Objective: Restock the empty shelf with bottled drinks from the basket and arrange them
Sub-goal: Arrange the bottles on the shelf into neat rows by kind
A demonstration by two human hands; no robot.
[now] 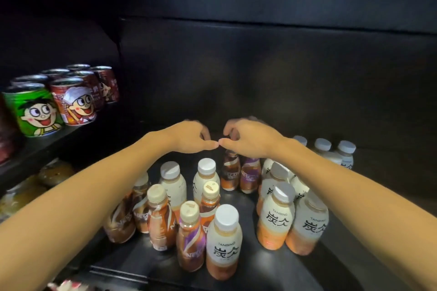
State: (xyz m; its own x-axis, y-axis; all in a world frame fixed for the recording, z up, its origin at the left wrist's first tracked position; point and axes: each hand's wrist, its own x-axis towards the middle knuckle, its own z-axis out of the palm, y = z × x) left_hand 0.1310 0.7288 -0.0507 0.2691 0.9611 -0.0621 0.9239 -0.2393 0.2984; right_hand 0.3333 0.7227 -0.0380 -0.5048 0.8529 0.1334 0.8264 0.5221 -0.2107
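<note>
Nearest the shelf edge: a white-capped tea bottle (224, 241) upright at centre, with a loose cluster of brown coffee bottles (163, 217) to its left and a tight group of white tea bottles (293, 215) to its right. All stand on the dark shelf (248, 264).

Mid-depth: two coffee bottles, a brown-label one (230, 171) and a purple-label one (250, 175), touch side by side, long axes vertical.

Above them: left hand (189, 137) and right hand (250, 137), thumbs nearly meeting. Right hand sits directly over both caps, so it is the nearer. Fingers of both are curled downward; blur and occlusion mean I cannot tell whether either grip pinches a cap.

Far right: three more white-capped bottles (340, 151). No basket in view.

Far left, on a separate shelf: cartoon-face cans (71, 99).
</note>
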